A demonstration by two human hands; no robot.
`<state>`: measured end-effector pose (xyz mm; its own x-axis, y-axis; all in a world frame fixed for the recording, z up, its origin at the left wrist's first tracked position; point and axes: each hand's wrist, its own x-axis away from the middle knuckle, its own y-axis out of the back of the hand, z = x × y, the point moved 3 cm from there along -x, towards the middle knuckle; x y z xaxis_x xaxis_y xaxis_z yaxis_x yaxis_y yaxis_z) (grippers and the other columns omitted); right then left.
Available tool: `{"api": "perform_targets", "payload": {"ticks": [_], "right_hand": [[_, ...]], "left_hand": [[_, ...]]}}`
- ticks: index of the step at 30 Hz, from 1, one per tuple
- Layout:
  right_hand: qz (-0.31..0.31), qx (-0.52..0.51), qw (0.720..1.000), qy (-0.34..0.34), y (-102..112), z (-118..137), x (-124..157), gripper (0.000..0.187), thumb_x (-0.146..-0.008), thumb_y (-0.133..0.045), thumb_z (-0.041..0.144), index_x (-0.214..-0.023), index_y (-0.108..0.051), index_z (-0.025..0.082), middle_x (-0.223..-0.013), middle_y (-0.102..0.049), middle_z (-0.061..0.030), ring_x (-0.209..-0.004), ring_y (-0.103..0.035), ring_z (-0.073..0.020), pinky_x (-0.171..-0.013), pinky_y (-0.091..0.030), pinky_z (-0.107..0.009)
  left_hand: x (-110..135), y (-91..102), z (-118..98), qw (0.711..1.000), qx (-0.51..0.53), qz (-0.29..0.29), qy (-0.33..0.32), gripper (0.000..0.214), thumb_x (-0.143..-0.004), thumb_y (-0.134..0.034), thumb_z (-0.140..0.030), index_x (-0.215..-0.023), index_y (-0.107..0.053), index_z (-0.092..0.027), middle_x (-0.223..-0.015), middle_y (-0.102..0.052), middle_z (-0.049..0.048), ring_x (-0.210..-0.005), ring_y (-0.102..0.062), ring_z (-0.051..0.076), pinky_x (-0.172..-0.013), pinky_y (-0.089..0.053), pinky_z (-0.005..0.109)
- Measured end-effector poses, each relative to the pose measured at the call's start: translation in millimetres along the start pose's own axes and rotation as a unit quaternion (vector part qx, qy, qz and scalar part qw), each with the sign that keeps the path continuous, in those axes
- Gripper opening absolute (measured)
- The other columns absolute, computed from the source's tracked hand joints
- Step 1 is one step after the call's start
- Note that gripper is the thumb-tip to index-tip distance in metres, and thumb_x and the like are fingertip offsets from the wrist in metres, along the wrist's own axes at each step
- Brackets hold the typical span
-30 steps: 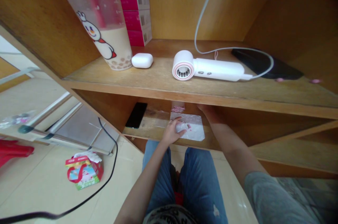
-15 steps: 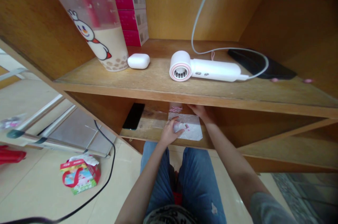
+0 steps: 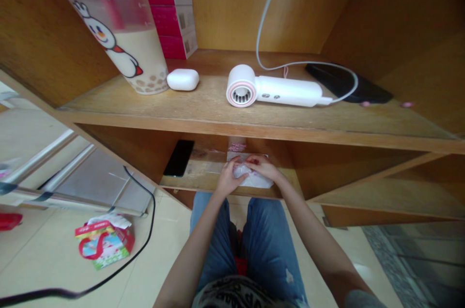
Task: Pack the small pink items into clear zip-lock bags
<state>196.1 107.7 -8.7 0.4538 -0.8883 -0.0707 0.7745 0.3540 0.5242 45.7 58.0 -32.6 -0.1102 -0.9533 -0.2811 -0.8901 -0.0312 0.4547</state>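
crumpled clear plastic packet (image 3: 244, 171), pink marks, print too blurred to read, on white sheet (image 3: 263, 183); left hand (image 3: 228, 179) and right hand (image 3: 263, 167) both grasping it; black phone (image 3: 178, 158) at 9 o'clock on lower shelf (image 3: 198, 179).

Honey-toned wooden shelving unit (image 3: 254, 12), boxy compartments, upper shelf board (image 3: 218, 126) with worn front edge above a scuffed lower shelf board (image 3: 207, 167). Glossy cream floor tiles (image 3: 47, 259) below; grey patterned rug (image 3: 395, 269) at the lower right, partly on the tiles. Pale metal rails (image 3: 70, 165) lie at the left beside the unit. Light soft, even, no source visible.
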Motion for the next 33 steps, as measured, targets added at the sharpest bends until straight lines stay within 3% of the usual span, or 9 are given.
{"api": "perform_targets", "payload": {"ticks": [6, 10, 19, 33], "right_hand": [[0.016, 0.015, 1.0, 0.014, 1.3, 5.8, 4.1, 0.025, -0.077, -0.053, 0.039, -0.074, -0.063, 0.016, -0.073, -0.064, -0.0036, -0.067, -0.056, -0.0149, -0.064, -0.042, -0.024], [-0.012, 0.032, 0.999, 0.001, 3.6, -0.5, 3.8, 0.022, -0.078, -0.052, 0.034, -0.076, -0.063, 0.015, -0.075, -0.065, -0.0042, -0.067, -0.057, -0.015, -0.065, -0.042, -0.025], [0.002, 0.187, 0.982, -0.004, 1.3, -16.8, 6.3, 0.018, -0.076, -0.053, 0.027, -0.086, -0.065, 0.018, -0.086, -0.066, -0.0059, -0.077, -0.058, -0.0163, -0.071, -0.041, -0.025], [-0.034, 0.26, 0.965, -0.016, -2.2, -1.2, 11.0, 0.016, -0.077, -0.053, 0.033, -0.078, -0.064, 0.02, -0.075, -0.064, -0.0021, -0.068, -0.056, -0.0142, -0.063, -0.035, -0.023]], "left_hand": [[0.1, -0.1, 2.2, 1.0, 0.011, -0.003, 0.007, 0.061, -0.067, -0.066, -0.037, -0.121, -0.04, -0.021, -0.095, -0.061, 0.0046, -0.091, -0.057, 0.018, -0.084, -0.044, 0.034], [0.5, 0.0, 2.7, 1.0, 0.009, -0.008, 0.008, 0.061, -0.067, -0.066, -0.038, -0.12, -0.041, -0.02, -0.095, -0.061, 0.0045, -0.09, -0.057, 0.018, -0.082, -0.044, 0.033], [-0.5, 0.9, 1.7, 1.0, 0.007, -0.018, -0.004, 0.062, -0.067, -0.065, -0.038, -0.12, -0.04, -0.019, -0.093, -0.06, 0.0047, -0.088, -0.057, 0.017, -0.081, -0.045, 0.032], [-0.2, 1.7, 0.4, 1.0, -0.005, -0.02, -0.003, 0.06, -0.068, -0.065, -0.036, -0.121, -0.041, -0.021, -0.094, -0.06, 0.0042, -0.088, -0.056, 0.017, -0.081, -0.044, 0.033]]}}
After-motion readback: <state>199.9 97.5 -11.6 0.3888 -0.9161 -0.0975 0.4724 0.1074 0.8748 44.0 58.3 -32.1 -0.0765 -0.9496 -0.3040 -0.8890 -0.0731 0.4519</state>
